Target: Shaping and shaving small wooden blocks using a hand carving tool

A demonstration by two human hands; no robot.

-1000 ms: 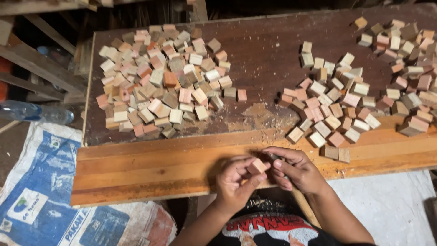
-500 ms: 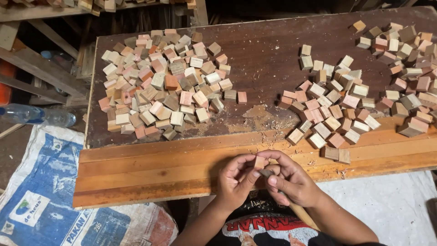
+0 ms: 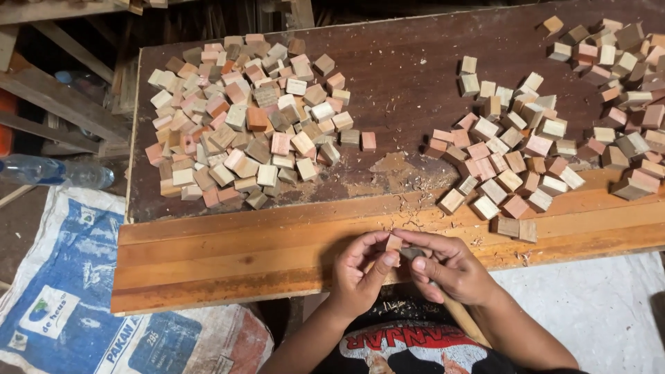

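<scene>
Head view shows my left hand (image 3: 360, 273) pinching a small wooden block (image 3: 394, 243) at the bench edge, while my right hand (image 3: 450, 266) grips a tool I cannot identify. A slip could nick my fingers; farther off lie block piles (image 3: 249, 128).

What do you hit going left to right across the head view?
Clear plastic bottle → left pile of small wooden blocks → left hand → the one small block pinched in its fingers → right hand → middle pile of blocks → far-right pile.
</scene>
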